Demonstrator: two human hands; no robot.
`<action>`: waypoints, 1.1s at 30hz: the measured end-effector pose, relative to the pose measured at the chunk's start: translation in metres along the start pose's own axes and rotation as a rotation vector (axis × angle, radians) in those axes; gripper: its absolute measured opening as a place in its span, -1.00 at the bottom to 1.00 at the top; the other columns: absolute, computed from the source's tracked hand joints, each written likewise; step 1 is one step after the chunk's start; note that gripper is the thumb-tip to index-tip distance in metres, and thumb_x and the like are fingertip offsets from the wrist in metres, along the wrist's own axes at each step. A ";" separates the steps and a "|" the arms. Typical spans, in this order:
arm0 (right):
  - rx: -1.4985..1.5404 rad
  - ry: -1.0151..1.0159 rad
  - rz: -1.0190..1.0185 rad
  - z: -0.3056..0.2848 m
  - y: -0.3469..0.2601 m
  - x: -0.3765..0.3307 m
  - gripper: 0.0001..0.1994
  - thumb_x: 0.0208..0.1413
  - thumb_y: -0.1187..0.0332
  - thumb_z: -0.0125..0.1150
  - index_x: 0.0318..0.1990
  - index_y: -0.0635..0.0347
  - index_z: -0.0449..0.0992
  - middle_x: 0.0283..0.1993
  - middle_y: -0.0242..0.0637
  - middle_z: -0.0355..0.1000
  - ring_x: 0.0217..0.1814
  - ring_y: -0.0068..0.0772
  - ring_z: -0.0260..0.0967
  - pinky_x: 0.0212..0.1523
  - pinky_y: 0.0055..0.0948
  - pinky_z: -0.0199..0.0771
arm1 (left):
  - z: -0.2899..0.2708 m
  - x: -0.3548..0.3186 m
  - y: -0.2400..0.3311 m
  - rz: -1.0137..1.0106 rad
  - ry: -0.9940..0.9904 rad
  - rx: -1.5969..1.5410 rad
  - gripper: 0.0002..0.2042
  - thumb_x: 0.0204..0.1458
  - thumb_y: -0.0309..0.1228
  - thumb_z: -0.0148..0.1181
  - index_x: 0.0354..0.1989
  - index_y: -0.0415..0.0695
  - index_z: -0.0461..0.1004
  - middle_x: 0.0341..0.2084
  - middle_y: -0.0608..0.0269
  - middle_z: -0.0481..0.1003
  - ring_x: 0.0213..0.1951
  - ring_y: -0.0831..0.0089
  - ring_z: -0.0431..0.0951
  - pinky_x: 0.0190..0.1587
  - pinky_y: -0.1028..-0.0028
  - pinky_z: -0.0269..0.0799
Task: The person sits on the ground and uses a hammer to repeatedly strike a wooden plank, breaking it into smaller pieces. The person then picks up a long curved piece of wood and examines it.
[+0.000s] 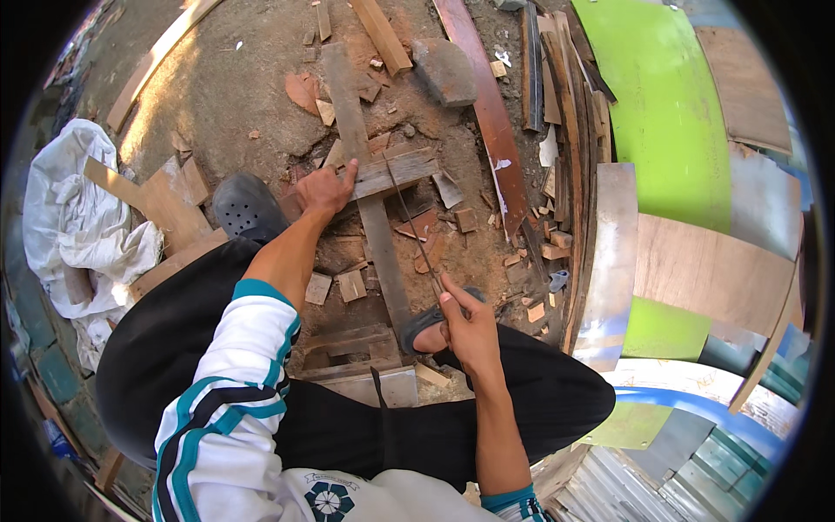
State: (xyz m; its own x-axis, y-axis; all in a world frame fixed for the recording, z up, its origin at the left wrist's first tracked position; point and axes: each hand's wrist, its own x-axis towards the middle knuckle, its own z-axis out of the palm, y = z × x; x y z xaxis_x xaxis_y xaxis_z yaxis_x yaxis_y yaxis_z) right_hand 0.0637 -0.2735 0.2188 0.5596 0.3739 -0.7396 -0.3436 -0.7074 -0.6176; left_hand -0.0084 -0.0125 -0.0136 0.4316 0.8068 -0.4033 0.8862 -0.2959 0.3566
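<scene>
Two hands share the work. The left hand (323,191) presses flat, fingers spread, on a short wooden board (396,172) laid crosswise over a long plank (370,200) on the dirt ground (235,87). The right hand (470,326), closed around the handle, holds a thin handsaw (416,228) whose blade runs forward from it to the board, just beside the left fingertips. Offcuts (352,284) lie between the hands (a grey clog (246,207) sits just left of the holding hand). Judged good practice: steady pressure on the board, fingertips kept clear of the blade, long even strokes.
</scene>
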 end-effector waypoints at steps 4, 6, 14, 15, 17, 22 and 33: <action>0.004 -0.008 0.005 0.006 -0.001 -0.008 -0.60 0.37 0.31 0.09 0.30 0.26 0.40 -0.56 -0.58 0.17 -0.60 -0.77 0.06 -0.59 -0.63 0.06 | -0.002 0.001 -0.003 -0.025 -0.022 -0.006 -0.27 0.19 0.28 -0.20 -0.18 -0.21 0.65 -0.39 -0.20 0.61 -0.22 -0.08 0.65 -0.09 0.10 0.47; -0.034 0.013 -0.030 0.005 0.002 -0.009 -0.60 0.38 0.31 0.09 0.29 0.25 0.40 -0.55 -0.58 0.18 -0.59 -0.78 0.07 -0.59 -0.63 0.06 | -0.003 0.001 -0.004 -0.021 -0.011 -0.013 -0.27 0.19 0.27 -0.19 -0.23 -0.22 0.65 -0.42 -0.17 0.61 -0.26 -0.05 0.65 -0.10 0.11 0.48; -0.193 0.075 -0.434 0.043 0.035 0.107 -0.57 0.38 0.23 0.08 0.28 0.28 0.41 -0.50 -0.53 0.30 -0.55 -0.72 0.13 -0.54 -0.59 0.15 | 0.007 -0.006 -0.001 0.009 0.039 -0.002 -0.28 0.19 0.25 -0.17 -0.30 -0.24 0.65 -0.44 -0.14 0.61 -0.31 0.02 0.66 -0.13 0.15 0.50; -0.176 0.088 -0.518 0.057 0.034 0.129 -0.57 0.38 0.22 0.08 0.28 0.28 0.41 -0.51 -0.53 0.31 -0.55 -0.71 0.14 -0.53 -0.59 0.17 | 0.004 0.001 -0.001 -0.004 0.066 -0.018 -0.29 0.19 0.25 -0.16 -0.31 -0.24 0.65 -0.44 -0.15 0.61 -0.31 0.02 0.66 -0.13 0.15 0.50; -0.147 0.111 -0.574 0.064 0.032 0.154 -0.56 0.38 0.21 0.07 0.28 0.29 0.41 -0.52 -0.53 0.32 -0.55 -0.71 0.15 -0.51 -0.59 0.19 | -0.001 0.011 0.004 0.030 0.076 -0.017 -0.32 0.19 0.23 -0.13 -0.29 -0.22 0.66 -0.49 -0.15 0.60 -0.36 -0.01 0.65 -0.18 0.13 0.50; -0.152 0.008 -0.233 0.031 0.026 0.059 -0.58 0.37 0.28 0.08 0.29 0.29 0.40 -0.55 -0.50 0.32 -0.53 -0.75 0.14 -0.51 -0.64 0.17 | -0.006 0.000 0.000 -0.026 0.029 -0.010 -0.33 0.19 0.21 -0.10 -0.33 -0.23 0.66 -0.49 -0.17 0.60 -0.34 0.00 0.65 -0.17 0.14 0.51; -0.196 0.055 -0.441 0.053 0.023 0.113 -0.57 0.37 0.24 0.07 0.27 0.31 0.40 -0.01 -0.19 0.55 -0.27 -0.58 0.30 -0.21 -0.57 0.33 | 0.007 -0.006 -0.006 -0.033 0.045 0.048 -0.38 0.21 0.18 -0.12 -0.26 -0.16 0.66 -0.46 -0.16 0.60 -0.30 -0.05 0.64 -0.14 0.10 0.48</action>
State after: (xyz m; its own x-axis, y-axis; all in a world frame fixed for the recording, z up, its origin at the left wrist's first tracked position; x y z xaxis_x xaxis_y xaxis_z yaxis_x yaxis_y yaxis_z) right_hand 0.0793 -0.2159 0.1071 0.6612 0.6349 -0.3998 0.0807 -0.5900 -0.8034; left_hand -0.0152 -0.0190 -0.0197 0.3952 0.8386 -0.3750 0.9073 -0.2924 0.3023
